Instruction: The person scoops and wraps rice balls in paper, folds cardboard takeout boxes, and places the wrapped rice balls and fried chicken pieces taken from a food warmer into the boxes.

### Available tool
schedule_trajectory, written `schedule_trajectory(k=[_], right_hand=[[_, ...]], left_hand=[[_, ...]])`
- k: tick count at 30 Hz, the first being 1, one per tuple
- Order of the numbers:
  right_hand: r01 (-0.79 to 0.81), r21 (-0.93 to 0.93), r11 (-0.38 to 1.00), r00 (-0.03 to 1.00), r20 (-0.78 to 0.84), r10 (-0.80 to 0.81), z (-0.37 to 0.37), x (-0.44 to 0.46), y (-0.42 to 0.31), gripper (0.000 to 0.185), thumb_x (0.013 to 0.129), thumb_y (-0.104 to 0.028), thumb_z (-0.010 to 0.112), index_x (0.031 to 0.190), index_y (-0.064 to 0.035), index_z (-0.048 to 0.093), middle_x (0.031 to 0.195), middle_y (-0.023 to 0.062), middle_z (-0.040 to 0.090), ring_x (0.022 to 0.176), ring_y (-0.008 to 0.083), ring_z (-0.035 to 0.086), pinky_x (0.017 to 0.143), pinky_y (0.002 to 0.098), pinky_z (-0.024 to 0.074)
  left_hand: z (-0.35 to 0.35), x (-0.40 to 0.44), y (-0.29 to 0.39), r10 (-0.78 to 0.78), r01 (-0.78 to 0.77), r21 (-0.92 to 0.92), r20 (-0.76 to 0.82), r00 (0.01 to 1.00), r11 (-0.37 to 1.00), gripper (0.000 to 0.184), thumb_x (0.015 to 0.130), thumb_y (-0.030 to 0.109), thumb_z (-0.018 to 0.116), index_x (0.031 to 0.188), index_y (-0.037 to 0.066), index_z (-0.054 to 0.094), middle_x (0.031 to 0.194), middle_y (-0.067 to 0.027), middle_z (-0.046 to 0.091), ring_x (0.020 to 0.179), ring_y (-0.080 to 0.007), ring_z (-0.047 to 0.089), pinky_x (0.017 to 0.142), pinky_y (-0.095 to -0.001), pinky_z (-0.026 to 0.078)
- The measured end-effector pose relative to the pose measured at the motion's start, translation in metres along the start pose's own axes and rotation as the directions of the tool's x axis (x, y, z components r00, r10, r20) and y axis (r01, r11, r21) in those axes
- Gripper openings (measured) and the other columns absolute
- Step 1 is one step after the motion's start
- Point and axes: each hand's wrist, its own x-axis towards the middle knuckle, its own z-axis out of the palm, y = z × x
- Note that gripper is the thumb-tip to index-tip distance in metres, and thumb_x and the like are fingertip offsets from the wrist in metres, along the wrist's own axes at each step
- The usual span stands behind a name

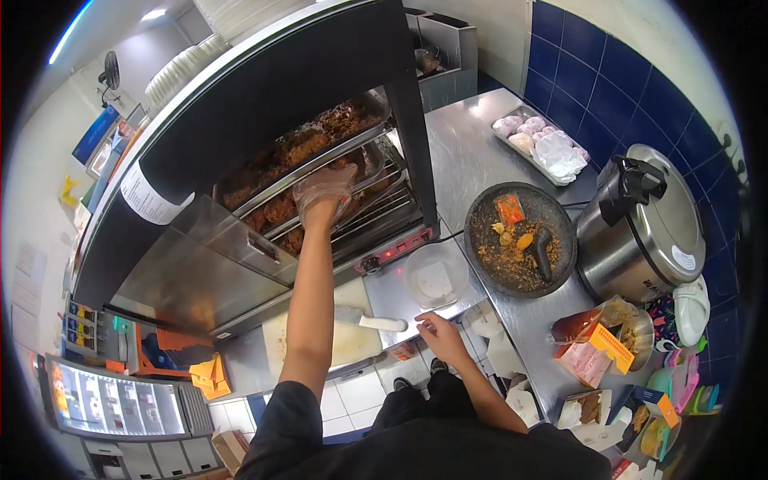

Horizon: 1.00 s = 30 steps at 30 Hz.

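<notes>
My left hand point(326, 190), in a clear plastic glove, reaches into a glass-fronted warming cabinet point(392, 250). It is at the lower tray of fried chicken point(280, 210), just under the upper tray point(312, 164), which also holds browned fried pieces. The glove and the tray edge blur the fingers, so any grip is unclear. Bare and holding nothing, my right hand point(444, 338) hovers by the counter edge with its fingers loosely apart. Close to it are a cleaver's white handle point(382, 323) on a cutting board point(276, 340) and a clear plastic tub point(436, 276).
A stone mortar point(484, 268) with crumbly seasoning and a dark pestle point(542, 254) stands right of the cabinet. Beyond it are a large steel cooker point(600, 248) and a tray of wrapped portions point(532, 132). Boxes and a bowl point(640, 340) crowd the right counter.
</notes>
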Motion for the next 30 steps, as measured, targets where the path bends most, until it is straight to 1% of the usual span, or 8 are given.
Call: schedule_trajectory(k=[6,8,11,15,17,24,28,30], right_hand=[[-0.126,0.311,0.942,0.992,0.07,0.109,-0.003,0.003,0.019,0.026,0.099,-0.017,0.064,0.121,-0.0045,0.067,0.1,0.01,0.072,0.078,0.0174,0.069,0.071,0.0306,0.054],[-0.196,0.46,0.866,0.98,0.114,0.161,-0.004,0.001,0.022,0.026,0.101,-0.018,0.063,0.122,-0.004,0.067,0.103,0.0088,0.072,0.08,0.0151,0.068,0.072,0.029,0.0531],[-0.403,0.662,0.631,0.907,0.198,0.372,-0.013,-0.004,0.01,0.026,0.105,-0.021,0.057,0.125,-0.0064,0.066,0.104,0.0057,0.069,0.083,0.0128,0.065,0.076,0.0286,0.0528],[-0.399,0.676,0.62,0.91,0.206,0.361,-0.011,-0.005,0.011,0.027,0.105,-0.021,0.056,0.126,-0.0065,0.065,0.107,0.0071,0.069,0.086,0.0141,0.066,0.08,0.0303,0.0526],[-0.399,0.722,0.565,0.909,0.23,0.348,-0.006,-0.007,0.006,0.03,0.103,-0.025,0.059,0.125,-0.0065,0.065,0.107,0.008,0.068,0.084,0.0122,0.064,0.077,0.0268,0.0527],[-0.426,0.728,0.538,0.902,0.299,0.311,0.022,-0.002,0.001,0.03,0.103,-0.024,0.057,0.126,-0.0065,0.063,0.11,0.009,0.066,0.086,0.0157,0.063,0.078,0.0295,0.0525],[-0.48,0.757,0.444,0.873,0.362,0.327,0.034,-0.001,0.003,0.029,0.102,-0.024,0.058,0.125,-0.0076,0.064,0.109,0.0089,0.066,0.087,0.0188,0.063,0.079,0.0316,0.0522],[-0.539,0.761,0.361,0.83,0.409,0.379,0.036,-0.001,0.006,0.028,0.102,-0.025,0.058,0.123,-0.0077,0.064,0.109,0.0087,0.066,0.088,0.019,0.063,0.079,0.0327,0.0525]], left_hand=[[-0.023,-0.021,-0.014,-0.097,0.098,-0.265,0.019,0.995,0.959,0.074,0.085,0.069,0.056,0.118,0.005,0.075,0.124,-0.0284,0.069,0.119,-0.0385,0.065,0.101,-0.0478,0.046],[-0.034,-0.031,-0.018,-0.242,0.319,-0.528,0.21,0.947,0.787,0.078,0.082,0.068,0.063,0.113,-0.002,0.074,0.123,-0.0299,0.068,0.12,-0.039,0.064,0.1,-0.0451,0.047],[-0.02,-0.022,-0.037,-0.163,0.19,-0.508,0.098,0.982,0.84,0.083,0.081,0.065,0.069,0.121,-0.007,0.069,0.107,-0.0264,0.073,0.109,-0.0373,0.07,0.095,-0.0434,0.05],[-0.002,-0.017,-0.061,0.115,-0.179,-0.602,-0.143,0.983,0.778,0.086,0.082,0.062,0.071,0.133,-0.006,0.061,0.112,-0.0271,0.072,0.11,-0.0352,0.07,0.095,-0.0418,0.05],[-0.035,-0.046,-0.042,0.056,-0.06,-0.626,-0.026,0.998,0.778,0.086,0.081,0.061,0.072,0.135,-0.005,0.06,0.121,-0.0279,0.069,0.116,-0.0356,0.067,0.098,-0.0415,0.048],[-0.031,-0.037,-0.047,0.118,-0.092,-0.59,0.005,0.993,0.802,0.07,0.077,0.059,0.077,0.117,0.002,0.068,0.07,-0.0086,0.066,0.048,-0.0199,0.054,0.053,-0.0367,0.046],[-0.022,-0.019,-0.046,0.078,-0.049,-0.582,0.024,0.997,0.811,0.063,0.079,0.055,0.075,0.114,0.003,0.071,0.085,-0.0149,0.071,0.066,-0.0237,0.064,0.067,-0.0379,0.051],[-0.019,-0.018,-0.035,0.124,-0.094,-0.675,-0.004,0.992,0.731,0.063,0.08,0.051,0.073,0.122,0.004,0.071,0.115,-0.0193,0.069,0.104,-0.0286,0.062,0.094,-0.0393,0.045]])
